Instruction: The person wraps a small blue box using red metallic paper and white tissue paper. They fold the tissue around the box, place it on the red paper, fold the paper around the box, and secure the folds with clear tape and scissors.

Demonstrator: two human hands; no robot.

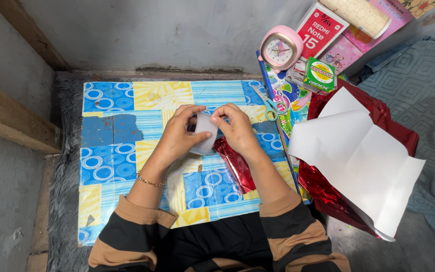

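Observation:
My left hand [179,133] and my right hand [235,128] meet over the middle of a low table [122,136] covered in blue and yellow patterned sheet. Together they hold a roll of clear tape [205,133]; the left hand wraps around it and the right fingertips pinch at its top edge. A strip of shiny red foil paper [235,163] lies on the table under my right wrist. A thin gold bracelet [149,180] circles my left wrist.
Scissors [268,107] lie just right of my hands. A white sheet [361,153] rests on more red foil [328,194] on the floor at right. A pink alarm clock [279,49], a green box [319,74] and books stand at the back right. A grey wall runs behind.

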